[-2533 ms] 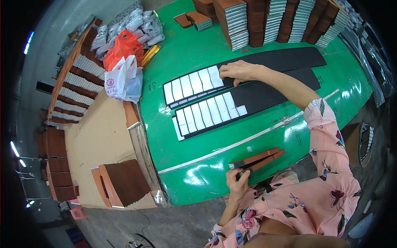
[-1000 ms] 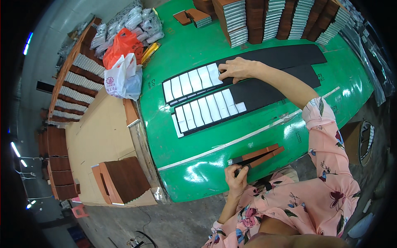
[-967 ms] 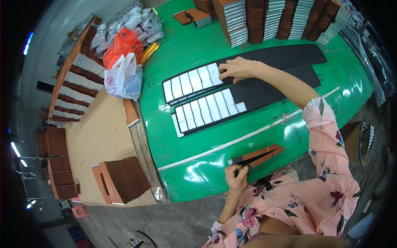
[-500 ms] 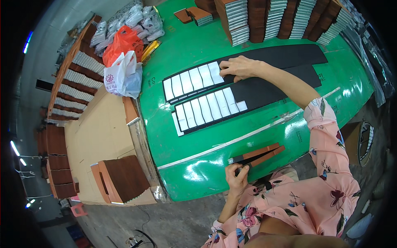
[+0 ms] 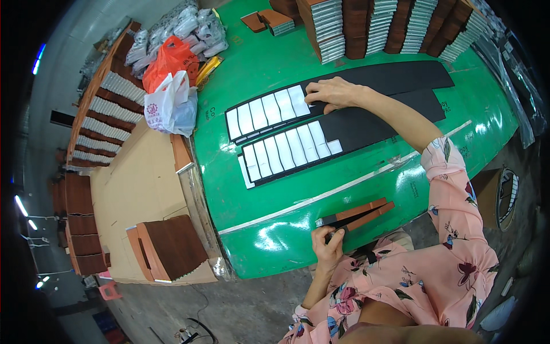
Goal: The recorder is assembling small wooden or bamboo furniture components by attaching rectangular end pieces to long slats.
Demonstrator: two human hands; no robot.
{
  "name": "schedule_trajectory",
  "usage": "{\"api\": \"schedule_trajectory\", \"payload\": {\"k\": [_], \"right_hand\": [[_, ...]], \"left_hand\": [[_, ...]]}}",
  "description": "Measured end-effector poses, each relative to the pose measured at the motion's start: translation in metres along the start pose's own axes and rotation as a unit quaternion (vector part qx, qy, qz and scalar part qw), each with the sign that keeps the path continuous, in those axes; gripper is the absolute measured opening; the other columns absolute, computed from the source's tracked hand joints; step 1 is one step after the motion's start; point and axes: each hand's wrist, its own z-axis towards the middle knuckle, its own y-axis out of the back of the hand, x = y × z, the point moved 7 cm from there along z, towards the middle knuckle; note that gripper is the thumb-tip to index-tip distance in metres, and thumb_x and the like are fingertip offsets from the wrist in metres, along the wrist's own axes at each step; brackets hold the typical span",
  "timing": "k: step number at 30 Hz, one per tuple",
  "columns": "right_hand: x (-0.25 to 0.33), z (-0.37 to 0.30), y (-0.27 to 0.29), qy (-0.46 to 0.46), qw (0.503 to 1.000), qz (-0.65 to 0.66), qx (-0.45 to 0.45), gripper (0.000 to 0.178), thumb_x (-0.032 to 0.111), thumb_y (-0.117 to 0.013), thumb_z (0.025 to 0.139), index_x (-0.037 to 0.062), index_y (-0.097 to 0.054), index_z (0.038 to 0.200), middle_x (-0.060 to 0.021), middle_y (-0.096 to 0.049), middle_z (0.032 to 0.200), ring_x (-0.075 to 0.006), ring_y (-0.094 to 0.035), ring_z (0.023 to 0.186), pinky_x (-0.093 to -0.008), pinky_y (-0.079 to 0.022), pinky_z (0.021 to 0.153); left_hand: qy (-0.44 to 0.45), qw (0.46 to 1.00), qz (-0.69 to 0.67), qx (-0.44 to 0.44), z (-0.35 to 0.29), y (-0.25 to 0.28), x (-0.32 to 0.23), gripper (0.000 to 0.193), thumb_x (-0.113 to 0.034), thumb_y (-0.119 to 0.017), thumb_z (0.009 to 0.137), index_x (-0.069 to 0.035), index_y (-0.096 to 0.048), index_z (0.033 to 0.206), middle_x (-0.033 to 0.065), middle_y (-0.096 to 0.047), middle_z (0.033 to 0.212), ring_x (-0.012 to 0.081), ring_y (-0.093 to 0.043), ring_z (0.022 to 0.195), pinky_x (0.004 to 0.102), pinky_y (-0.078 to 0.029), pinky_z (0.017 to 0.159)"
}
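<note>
My left hand (image 5: 328,246) is closed round the near end of a folded orange-brown piece (image 5: 366,213) with a black inner side, at the table's front edge. My right hand (image 5: 333,93) reaches over the farther black strip (image 5: 395,77), its fingers bent together at the right end of a row of white rectangular pieces (image 5: 266,109). They pinch the last white piece; its held edge is partly hidden by the fingers. Nearer to me lies a second black strip (image 5: 372,123), bearing another row of white pieces (image 5: 286,150).
Tall stacks of brown panels (image 5: 355,28) line the far edge of the green table (image 5: 275,218). At the back left are a red plastic bag (image 5: 169,60), a white bag (image 5: 169,106) and plastic-wrapped bundles (image 5: 195,26). More brown pieces (image 5: 172,246) lie on the cardboard-covered surface (image 5: 137,195).
My right hand has shifted very slightly to the right at the end of the white row. My left hand and the folded piece stay almost the same.
</note>
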Motion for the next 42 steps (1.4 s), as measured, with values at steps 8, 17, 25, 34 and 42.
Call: {"api": "schedule_trajectory", "payload": {"k": [8, 17, 25, 34, 42], "right_hand": [[-0.007, -0.006, -0.002, -0.021, 0.997, 0.060, -0.050, 0.052, 0.020, -0.076, 0.066, 0.0168, -0.053, 0.113, 0.0003, -0.056, 0.105, -0.0220, -0.055, 0.095, -0.0360, -0.047, 0.079], [-0.041, -0.010, -0.028, -0.133, 0.934, 0.311, -0.119, 0.034, 0.023, -0.071, 0.071, 0.0157, -0.060, 0.102, 0.0033, -0.058, 0.087, -0.0131, -0.055, 0.077, -0.0301, -0.045, 0.070], [-0.035, -0.010, -0.024, -0.111, 0.958, 0.240, -0.109, 0.032, 0.026, -0.065, 0.077, 0.0190, -0.063, 0.108, 0.0004, -0.056, 0.086, -0.0152, -0.054, 0.074, -0.0308, -0.044, 0.068], [-0.030, -0.012, -0.021, -0.115, 0.944, 0.288, -0.114, 0.030, 0.027, -0.070, 0.070, 0.0142, -0.064, 0.097, 0.0010, -0.054, 0.092, -0.0156, -0.051, 0.074, -0.0298, -0.042, 0.067], [-0.028, -0.010, -0.022, -0.177, 0.937, 0.284, -0.098, 0.030, 0.031, -0.073, 0.066, 0.0147, -0.063, 0.089, 0.0002, -0.055, 0.093, -0.0175, -0.054, 0.082, -0.0331, -0.042, 0.071]], "left_hand": [[0.022, 1.000, -0.006, -0.015, -0.003, 0.001, 0.003, 0.037, 0.005, -0.070, 0.066, -0.015, -0.065, 0.097, 0.0096, -0.054, 0.090, 0.0274, -0.053, 0.081, 0.0352, -0.044, 0.067], [0.003, 1.000, 0.001, 0.002, 0.002, -0.001, -0.001, 0.035, 0.005, -0.064, 0.074, -0.013, -0.058, 0.104, 0.0101, -0.053, 0.091, 0.0260, -0.052, 0.081, 0.0349, -0.042, 0.069], [0.019, 1.000, -0.016, -0.019, 0.000, 0.000, 0.003, 0.036, 0.005, -0.069, 0.067, -0.013, -0.064, 0.097, 0.0096, -0.054, 0.091, 0.0268, -0.052, 0.081, 0.0347, -0.043, 0.067], [0.021, 1.000, -0.012, -0.014, 0.000, 0.000, 0.003, 0.036, 0.005, -0.069, 0.067, -0.013, -0.064, 0.098, 0.0094, -0.054, 0.092, 0.0267, -0.052, 0.081, 0.0339, -0.043, 0.066], [0.002, 1.000, -0.001, -0.003, 0.001, 0.000, 0.000, 0.030, 0.004, -0.063, 0.076, -0.010, -0.058, 0.103, 0.0113, -0.053, 0.092, 0.0262, -0.050, 0.081, 0.0339, -0.042, 0.067]]}}
